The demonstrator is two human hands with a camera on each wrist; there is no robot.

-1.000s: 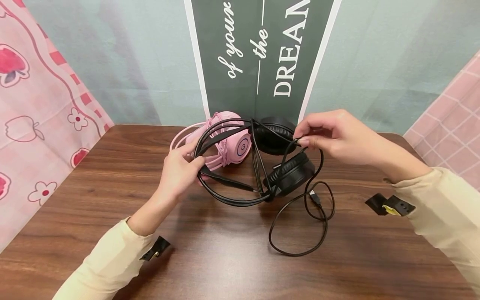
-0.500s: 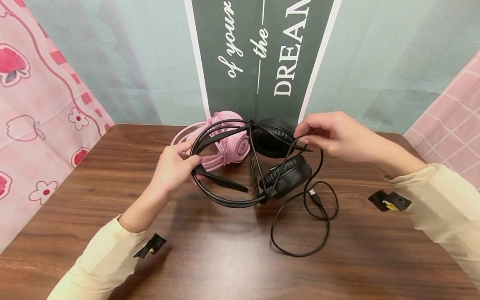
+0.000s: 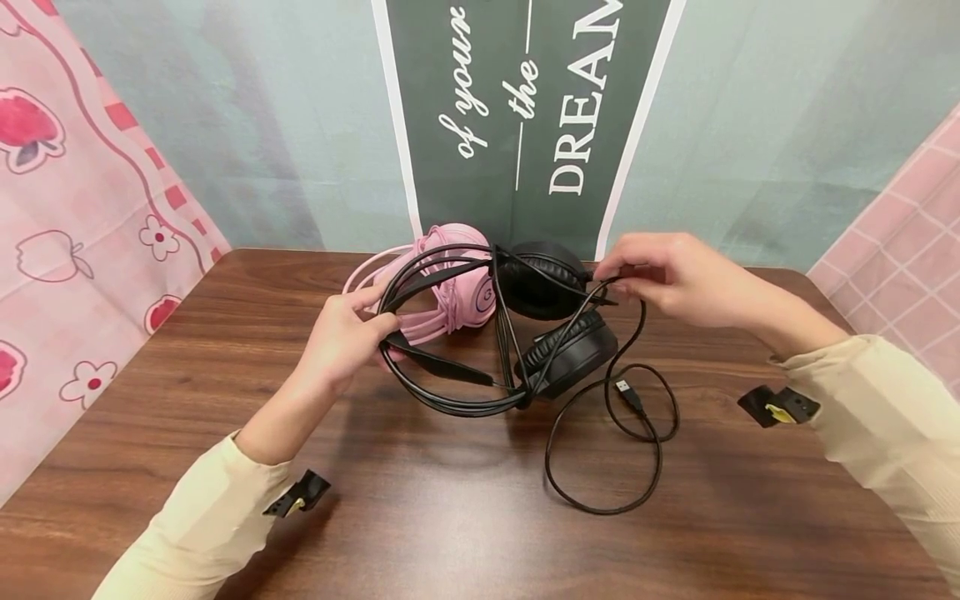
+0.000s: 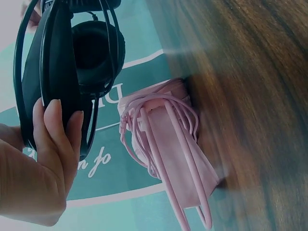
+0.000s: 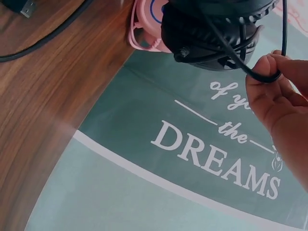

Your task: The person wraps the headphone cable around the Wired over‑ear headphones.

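Black headphones (image 3: 573,357) are held above the table, with their cable wound around the headband and ear cups. My left hand (image 3: 347,337) grips the top of the headband, fingers on one side and thumb on the other; the left wrist view shows the fingers on the headband (image 4: 55,77). Beside the ear cups, my right hand (image 3: 671,279) pinches the black cable (image 5: 262,77) between thumb and fingertips. From there the cable drops to the tabletop in loose loops, its USB plug (image 3: 628,393) lying inside them. Behind the headband, pink headphones (image 3: 474,287) with a wrapped pink cord rest on the table.
The brown wooden table (image 3: 450,533) ends at a pale green cloth backdrop with a dark lettered panel (image 3: 517,125). A pink patterned curtain (image 3: 67,250) borders the left side, and pink tile-patterned cloth (image 3: 900,250) the right.
The black headphones have shifted slightly left and a little down with my left hand. My right hand keeps its pinch on the cable, with only a small movement.
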